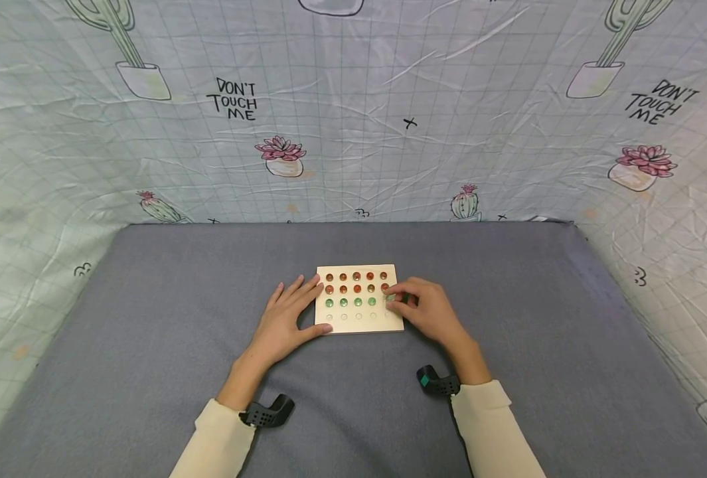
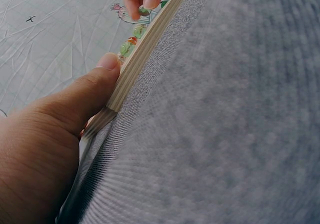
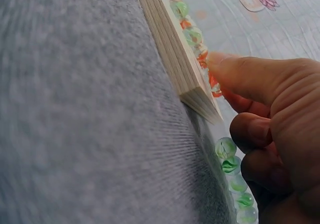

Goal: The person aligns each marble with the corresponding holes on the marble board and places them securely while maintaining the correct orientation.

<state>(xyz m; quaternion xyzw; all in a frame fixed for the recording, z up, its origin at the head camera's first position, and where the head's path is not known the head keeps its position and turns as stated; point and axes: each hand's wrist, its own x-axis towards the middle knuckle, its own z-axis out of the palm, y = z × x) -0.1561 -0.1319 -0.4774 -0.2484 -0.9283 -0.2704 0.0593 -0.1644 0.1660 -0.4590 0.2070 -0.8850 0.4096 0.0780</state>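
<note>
Four rows show on the wooden marble board [image 1: 359, 299], centred on the grey counter [image 1: 150, 372]. The left hand [image 1: 287, 318] lies flat, bracing its edge. The right hand [image 1: 425, 309] pinches a green marble [image 2: 143, 10] over the third row's end hole; next, judged: seat it squarely.

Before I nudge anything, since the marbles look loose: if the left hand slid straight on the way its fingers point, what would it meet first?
The left hand already rests against the board at its left edge. Going on, its fingers would likely meet the nearest orange marble first, though depth is unclear.
</note>
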